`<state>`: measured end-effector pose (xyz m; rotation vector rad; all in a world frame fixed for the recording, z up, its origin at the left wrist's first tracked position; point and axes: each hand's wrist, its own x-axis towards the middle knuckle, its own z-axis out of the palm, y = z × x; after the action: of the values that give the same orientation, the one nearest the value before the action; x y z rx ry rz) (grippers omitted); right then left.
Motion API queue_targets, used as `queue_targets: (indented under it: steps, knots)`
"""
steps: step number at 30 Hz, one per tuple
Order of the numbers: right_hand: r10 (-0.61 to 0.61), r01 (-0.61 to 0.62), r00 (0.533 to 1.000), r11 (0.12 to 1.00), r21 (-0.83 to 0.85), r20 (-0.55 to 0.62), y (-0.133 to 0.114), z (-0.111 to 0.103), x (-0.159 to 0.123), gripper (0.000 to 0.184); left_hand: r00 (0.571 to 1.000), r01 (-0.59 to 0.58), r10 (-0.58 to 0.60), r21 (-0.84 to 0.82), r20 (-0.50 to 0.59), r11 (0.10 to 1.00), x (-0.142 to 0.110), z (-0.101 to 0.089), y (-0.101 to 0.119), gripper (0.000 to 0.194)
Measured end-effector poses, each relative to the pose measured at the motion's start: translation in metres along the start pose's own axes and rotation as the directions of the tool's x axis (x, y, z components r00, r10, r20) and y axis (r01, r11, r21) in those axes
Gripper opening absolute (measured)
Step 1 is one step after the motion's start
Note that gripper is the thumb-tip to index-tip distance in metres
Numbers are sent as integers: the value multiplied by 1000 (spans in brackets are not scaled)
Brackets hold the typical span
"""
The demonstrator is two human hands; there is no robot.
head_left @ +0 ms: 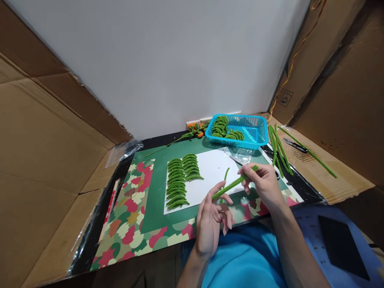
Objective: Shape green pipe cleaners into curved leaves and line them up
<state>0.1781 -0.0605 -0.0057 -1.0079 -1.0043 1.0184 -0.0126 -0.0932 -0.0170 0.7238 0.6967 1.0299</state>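
Green pipe cleaners [234, 184], a short bundle lying side by side, stretch between my two hands above a white paper sheet [210, 170]. My right hand [265, 185] pinches the upper right end. At the lower left end, my left hand [210, 220] holds the bundle between thumb and forefinger, its other fingers loosely curled. A single green piece [226, 174] lies on the paper just behind the bundle, partly hidden. Curved green leaf shapes stand in two columns on the paper: a longer left column [176, 184] and a shorter right one [192, 167].
A blue basket [261, 132] at the back holds more green leaf shapes [220, 126]. Long green stems [280, 150] and black snips [295, 145] lie to the right. Scissors [235, 160] sit partly behind my right hand. An orange-flowered stem [180, 138] lies at the back.
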Motion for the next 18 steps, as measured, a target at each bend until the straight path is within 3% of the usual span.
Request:
queue_targets:
  steps: [7,13,18]
  knots:
    - [-136,145,987,984,-107,84,-6,3,-6,27,996,80,-79,-45,38,996,3,3,8,48]
    - [-159,178,978,973,-144,136,-7,3,-8,24,994,9,6,134,-109,991,7,4,5,40]
    - [-147,194,961,962,-193,235,-7,3,-9,17,989,-41,66,180,-132,983,7,-1,7,40]
